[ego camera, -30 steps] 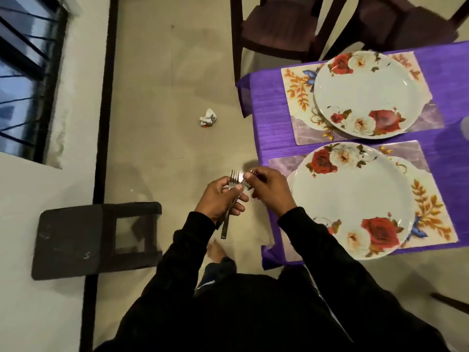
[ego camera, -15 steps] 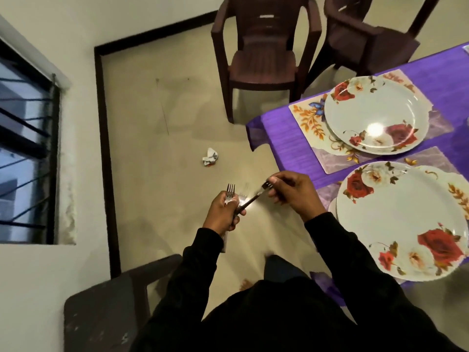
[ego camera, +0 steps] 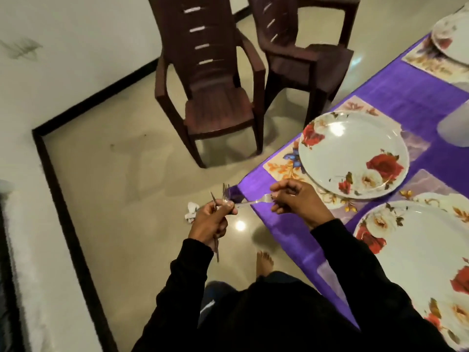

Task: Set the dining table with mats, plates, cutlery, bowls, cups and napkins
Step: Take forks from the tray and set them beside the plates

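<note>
My left hand grips a bundle of metal forks, tines up and handles hanging below the fist. My right hand pinches the tine end of one fork that lies level between the two hands, its handle still at my left fingers. Both hands hover over the floor just off the corner of the purple table. Two white rose-patterned plates sit on floral mats at the near table edge. A third plate on a mat shows at the far right.
Two dark brown plastic chairs stand on the floor beside the table. A crumpled white wrapper lies on the floor near my left hand. A pale translucent container sits at the right edge. My bare foot is below.
The view has swung up and right. My right hand has drawn one fork sideways out of the bundle, away from my left hand, and both hands have come closer to the table corner.
</note>
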